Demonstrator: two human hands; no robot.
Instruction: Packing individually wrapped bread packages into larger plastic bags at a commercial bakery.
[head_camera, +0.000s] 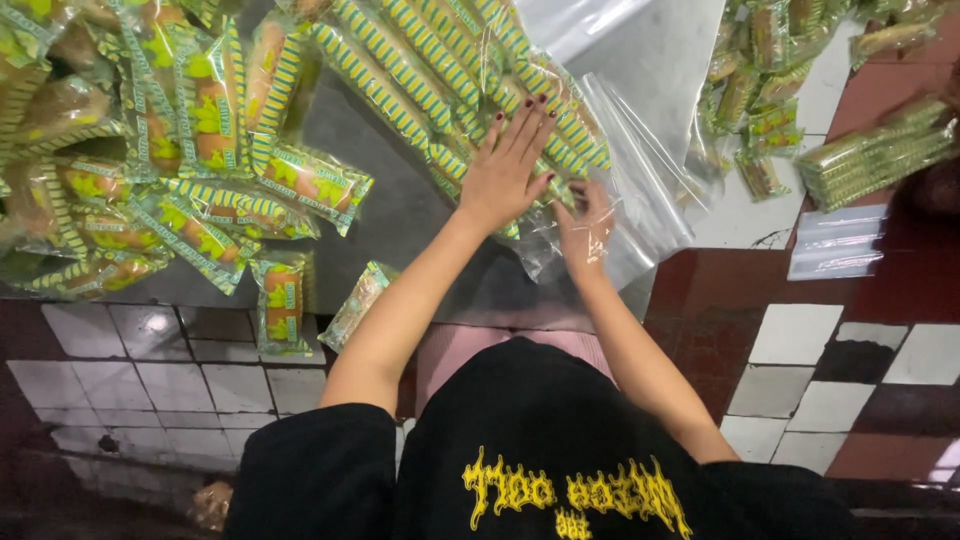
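A worker seated on a tiled floor presses a row of wrapped snack cakes (470, 75) flat with the left hand (503, 165), fingers spread open and palm down on the green-and-yellow striped wrappers, the forearm reaching straight out from the lap. The right hand (585, 228) sits just beside it, fingers curled and pinching the mouth of a clear plastic bag (640, 190) that covers the near end of the row; the grip is partly veiled by the film. Doing this well seems to call for keeping the row squared under the flat palm while the bag mouth stays wide. Loose cake packets (215, 215) lie heaped to the left, more bundled stacks (875, 160) to the right
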